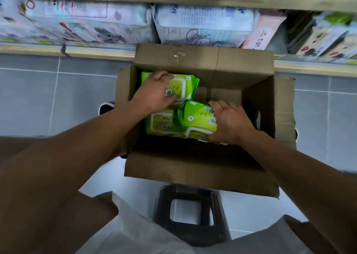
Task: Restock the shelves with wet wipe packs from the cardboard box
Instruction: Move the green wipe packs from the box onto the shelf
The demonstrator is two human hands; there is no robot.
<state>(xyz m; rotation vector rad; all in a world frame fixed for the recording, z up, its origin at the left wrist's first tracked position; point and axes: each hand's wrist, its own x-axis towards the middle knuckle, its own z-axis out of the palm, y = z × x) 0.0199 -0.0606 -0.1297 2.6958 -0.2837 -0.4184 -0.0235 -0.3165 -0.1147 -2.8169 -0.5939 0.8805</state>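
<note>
1. The left hand (154, 91) is reaching into the open cardboard box (202, 168) and curling its fingers round the far green wet wipe pack (183, 83), which is lying against the box's back left corner.
2. A second green pack (160, 124) is lying flat just below that hand, its white lid label facing up, touching the pack on its right.
3. The right hand (229, 122) is gripping the green pack (197, 116) in the middle of the box, fingers bent over its right end and thumb tucked under the near edge; another pack (199, 134) is lying beneath it, only partly showing.
4. All the packs are sitting in the left half of the box; the right half is showing bare brown floor.
5. The packs are glossy soft plastic pillows, bright green with rounded white flaps; the box is dull corrugated card with its four flaps folded outward and a strip of clear tape shining on the far flap.
6. The box is resting on a dark plastic stool (191, 215) with a square hole in its seat, standing on a grey tiled floor (38, 99).
7. Beyond the box, a low shelf (96, 50) is holding pale, blurred wipe packages (87, 22) side by side, and the far flap is covering part of the shelf edge.
</note>
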